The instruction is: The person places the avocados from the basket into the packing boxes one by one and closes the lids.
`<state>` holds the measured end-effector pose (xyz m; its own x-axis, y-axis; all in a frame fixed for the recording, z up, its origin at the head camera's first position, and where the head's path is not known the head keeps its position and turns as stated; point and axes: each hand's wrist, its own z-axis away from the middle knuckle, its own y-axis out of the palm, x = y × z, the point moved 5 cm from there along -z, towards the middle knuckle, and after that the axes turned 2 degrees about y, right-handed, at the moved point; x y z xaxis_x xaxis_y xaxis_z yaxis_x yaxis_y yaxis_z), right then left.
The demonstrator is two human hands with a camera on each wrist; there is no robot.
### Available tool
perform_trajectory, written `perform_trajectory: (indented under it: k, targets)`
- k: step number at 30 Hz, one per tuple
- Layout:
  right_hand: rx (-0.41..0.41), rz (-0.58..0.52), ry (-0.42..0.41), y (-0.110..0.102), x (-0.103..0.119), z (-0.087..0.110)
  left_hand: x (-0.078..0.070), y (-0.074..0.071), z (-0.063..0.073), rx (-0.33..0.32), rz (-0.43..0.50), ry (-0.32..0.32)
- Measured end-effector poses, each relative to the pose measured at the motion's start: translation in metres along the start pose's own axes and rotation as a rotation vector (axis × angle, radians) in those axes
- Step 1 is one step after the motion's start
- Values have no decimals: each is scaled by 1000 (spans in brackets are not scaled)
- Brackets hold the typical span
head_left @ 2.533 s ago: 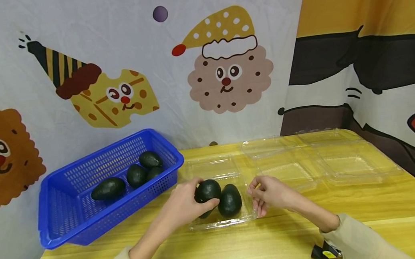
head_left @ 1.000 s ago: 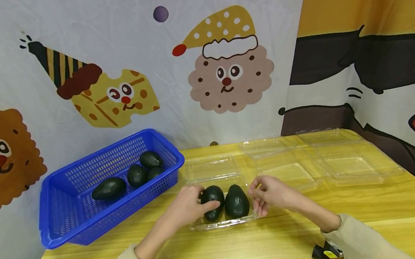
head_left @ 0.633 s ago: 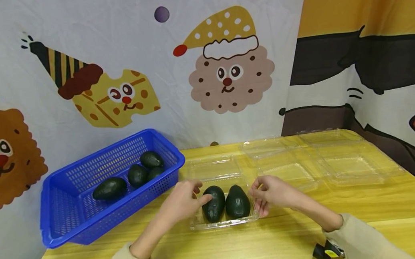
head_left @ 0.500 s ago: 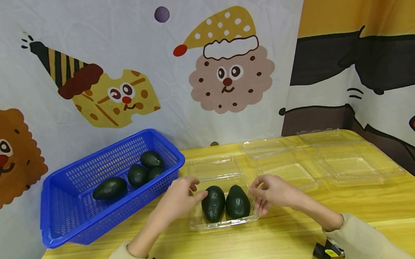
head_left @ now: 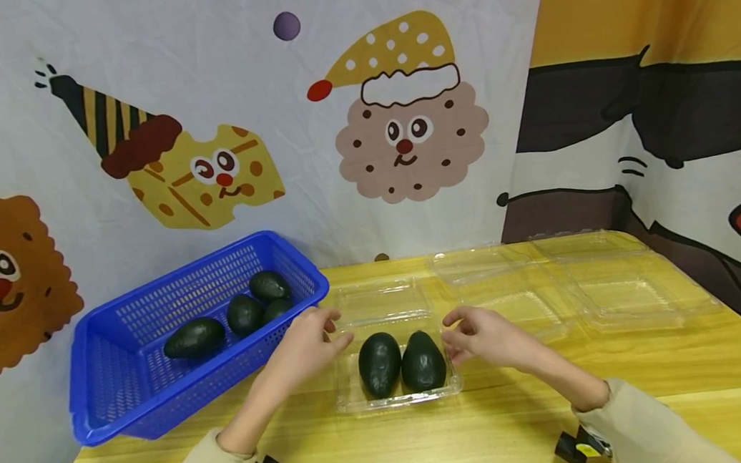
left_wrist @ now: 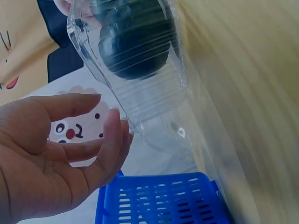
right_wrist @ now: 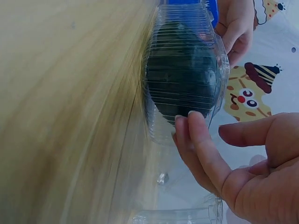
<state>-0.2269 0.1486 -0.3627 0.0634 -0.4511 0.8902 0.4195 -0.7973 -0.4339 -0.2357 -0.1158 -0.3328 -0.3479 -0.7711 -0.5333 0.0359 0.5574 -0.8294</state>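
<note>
Two dark green avocados (head_left: 380, 365) lie side by side in a clear plastic clamshell container (head_left: 400, 401), its lid (head_left: 382, 301) folded back behind it. My left hand (head_left: 304, 342) hovers just left of the container, fingers loosely bent and nothing between them. In the left wrist view its thumb and fingertips (left_wrist: 112, 116) stand apart near the container's wall. My right hand (head_left: 486, 337) is at the container's right side. The right wrist view has its fingertips (right_wrist: 192, 114) right at the ribbed wall beside an avocado (right_wrist: 180, 70), with the thumb held away from the rim.
A blue perforated basket (head_left: 200, 383) with several avocados (head_left: 194, 338) stands on the left. More clear containers (head_left: 626, 292) sit open at the back right of the wooden table (head_left: 488, 438). A cartoon-printed cloth (head_left: 314, 156) hangs behind.
My left hand has set its avocado down beside the other, let go and drawn back left. My right hand's fingers have loosened and lifted slightly at the container's right rim.
</note>
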Motion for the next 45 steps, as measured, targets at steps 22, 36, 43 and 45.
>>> perform_trajectory:
  k: [22, 36, 43, 45]
  targets:
    - [-121, 164, -40, 3, 2, -19, 22, 6, -4, 134, 176, -43]
    - [-136, 226, -8, 3, -1, -31, 36, 15, -7, 154, 399, -79]
    - [-137, 236, -19, 1, 0, -32, 37, 17, -8, 110, 405, -121]
    - [-138, 232, -20, 1, 0, -31, 37, 17, -8, 100, 407, -131]
